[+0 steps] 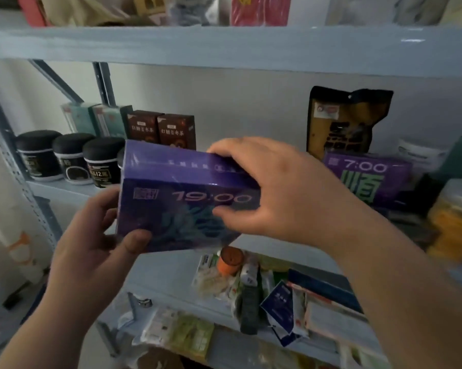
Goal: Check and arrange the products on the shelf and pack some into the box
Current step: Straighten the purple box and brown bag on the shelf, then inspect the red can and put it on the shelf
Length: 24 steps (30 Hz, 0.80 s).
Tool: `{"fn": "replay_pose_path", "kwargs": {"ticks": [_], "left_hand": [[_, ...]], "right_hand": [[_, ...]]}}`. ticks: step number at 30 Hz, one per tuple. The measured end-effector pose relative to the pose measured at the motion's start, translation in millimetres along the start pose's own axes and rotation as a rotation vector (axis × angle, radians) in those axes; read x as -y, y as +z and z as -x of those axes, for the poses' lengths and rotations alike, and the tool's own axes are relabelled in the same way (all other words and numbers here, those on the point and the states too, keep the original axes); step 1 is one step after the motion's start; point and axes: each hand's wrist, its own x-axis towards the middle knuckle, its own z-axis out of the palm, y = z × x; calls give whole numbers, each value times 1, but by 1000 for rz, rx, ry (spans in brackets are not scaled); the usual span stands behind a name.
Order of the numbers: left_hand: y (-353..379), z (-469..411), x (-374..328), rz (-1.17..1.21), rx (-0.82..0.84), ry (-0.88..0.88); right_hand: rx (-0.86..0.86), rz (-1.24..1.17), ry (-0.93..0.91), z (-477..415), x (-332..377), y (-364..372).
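Jars (70,158): row at left of shelf (62,191), near my box; a careless push back could topple them.
Left hand (91,243): curled round the box's lower left corner.
Box (182,198), purple, glossy: held off the shelf between both hands; probably slippery.
Right hand (272,193): gripping its right end; a slip would drop it onto the clutter (238,283) below.

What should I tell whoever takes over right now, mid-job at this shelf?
Left hand grips the lower left corner of the purple 19:00 box; right hand grips its upper right edge.
The box is held before the middle shelf.
A 7:00 box sits on that shelf at right, black-lidded jars at left.
Done: one box in hand.
Left: check it, shelve or pack it. Packing box not in view.
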Motion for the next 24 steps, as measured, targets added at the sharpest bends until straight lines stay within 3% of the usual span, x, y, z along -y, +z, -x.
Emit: {"fn": "replay_pose_path", "kwargs": {"ticks": [5, 11, 18, 24], "left_hand": [[31, -42, -18, -398, -4, 167], [60, -64, -10, -833, 111, 167], [84, -111, 17, -976, 383, 176], [101, -173, 32, -985, 586, 192]], "right_hand": [[-222, 163, -50, 7, -37, -16], [-368, 442, -157, -11, -83, -8], [-332, 600, -151, -66, -130, 15], [-151, 706, 2, -117, -168, 40]]}}
